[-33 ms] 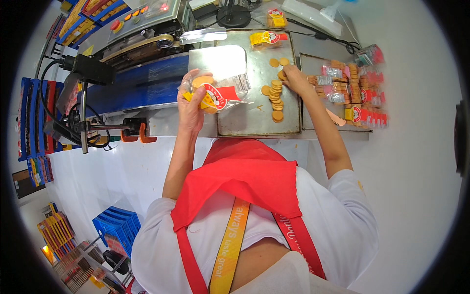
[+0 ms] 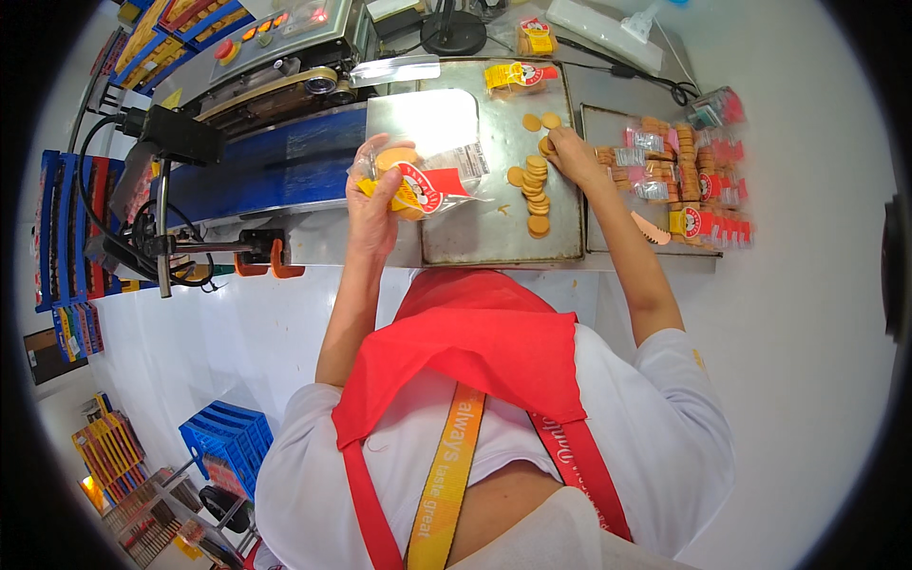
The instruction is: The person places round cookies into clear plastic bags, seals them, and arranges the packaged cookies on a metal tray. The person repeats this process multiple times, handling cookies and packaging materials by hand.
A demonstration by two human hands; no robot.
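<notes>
My left hand (image 2: 378,190) is closed on a clear plastic bag (image 2: 465,180) with a red and yellow label; round golden cookies (image 2: 396,158) show inside it. The bag is held up over the left edge of a metal tray (image 2: 456,242). On that tray a row of loose, overlapping round cookies (image 2: 537,195) runs toward me, with a few more lying beyond it. At the far end of the row, the fingers of my right hand (image 2: 573,152) pinch a cookie (image 2: 546,145), partly hidden by the fingertips.
Filled cookie bags (image 2: 679,171) are piled on a second tray at the right. Another packed bag (image 2: 520,76) lies at the first tray's far edge. A machine with a blue belt (image 2: 266,161) stands at left, near a black clamp arm (image 2: 180,138). Blue crates (image 2: 226,442) stand lower left.
</notes>
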